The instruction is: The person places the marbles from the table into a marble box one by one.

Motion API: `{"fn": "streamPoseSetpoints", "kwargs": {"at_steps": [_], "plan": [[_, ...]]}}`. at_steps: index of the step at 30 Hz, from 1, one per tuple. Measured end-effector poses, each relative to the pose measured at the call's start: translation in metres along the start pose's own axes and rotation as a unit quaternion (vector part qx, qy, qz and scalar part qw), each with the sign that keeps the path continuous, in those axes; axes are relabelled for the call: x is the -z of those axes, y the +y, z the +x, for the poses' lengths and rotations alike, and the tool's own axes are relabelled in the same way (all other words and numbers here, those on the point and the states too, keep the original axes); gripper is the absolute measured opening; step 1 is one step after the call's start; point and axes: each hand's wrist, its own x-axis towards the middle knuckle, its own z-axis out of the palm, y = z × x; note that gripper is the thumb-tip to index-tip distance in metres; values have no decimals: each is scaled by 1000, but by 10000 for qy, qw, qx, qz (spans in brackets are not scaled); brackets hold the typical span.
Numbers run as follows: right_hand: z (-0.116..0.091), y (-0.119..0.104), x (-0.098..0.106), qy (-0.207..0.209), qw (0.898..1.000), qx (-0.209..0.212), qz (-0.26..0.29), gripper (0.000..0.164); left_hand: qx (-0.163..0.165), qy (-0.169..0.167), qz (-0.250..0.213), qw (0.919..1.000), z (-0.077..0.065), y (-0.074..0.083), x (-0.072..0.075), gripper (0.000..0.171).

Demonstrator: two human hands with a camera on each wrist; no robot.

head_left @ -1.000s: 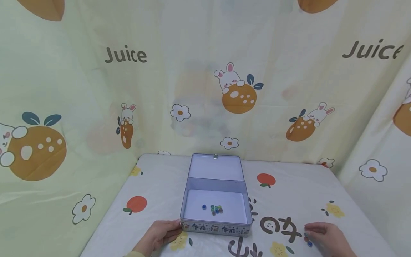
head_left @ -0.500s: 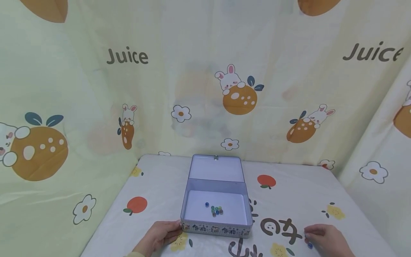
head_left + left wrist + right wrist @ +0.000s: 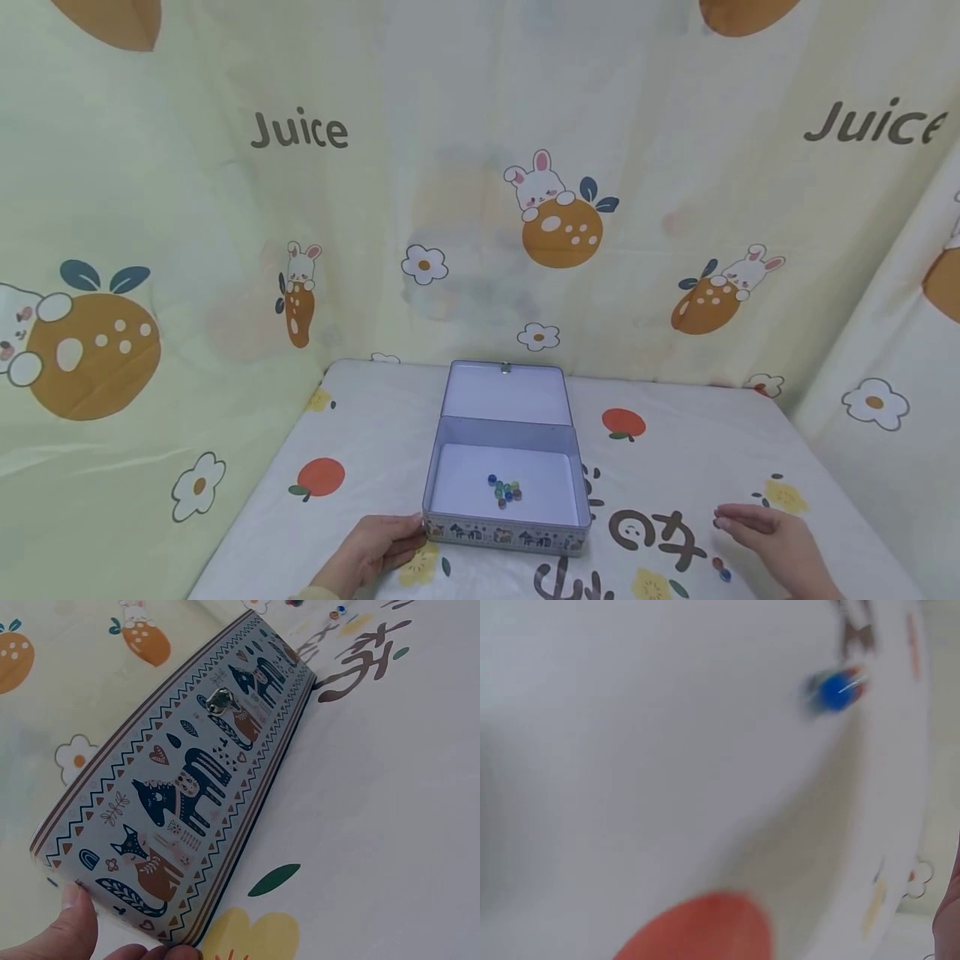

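My left hand (image 3: 375,546) holds the front left corner of an open tin box (image 3: 506,537), thumb (image 3: 71,919) at its end and fingers low by the bottom edge. The box has a printed animal pattern outside and a white inside. Several glass marbles (image 3: 508,492) lie clustered on its floor, with a blue marble (image 3: 492,480) just behind them. To the right of the box, my right hand (image 3: 776,537) pinches a small dark marble (image 3: 717,523) at its fingertips. On the cloth below it lie a reddish marble (image 3: 717,563) and a blue marble (image 3: 724,575), side by side.
The box's hinged lid (image 3: 506,393) leans back behind it. A white printed cloth (image 3: 375,442) covers the table. Printed curtains (image 3: 450,192) stand close behind and along both sides.
My right hand has lifted off the cloth with a marble, moving slightly right and up, uncovering two others. The blue marble in the box has rolled right, up to the cluster. My left hand stays put.
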Motion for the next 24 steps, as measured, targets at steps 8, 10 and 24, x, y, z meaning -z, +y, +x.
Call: {"fn": "streamPoseSetpoints", "kwargs": {"at_steps": [8,10,24], "plan": [[1,-43,-17,78,9988,353,343,53,-23,-34,-23,10000,-1,1,1,41],[3,-59,-29,65,9976,535,424,47,-26,-41,-26,10000,-1,1,1,41],[20,-163,-117,-133,9850,1333,1085,27,-52,-38,-38,10000,-1,0,0,41]]}}
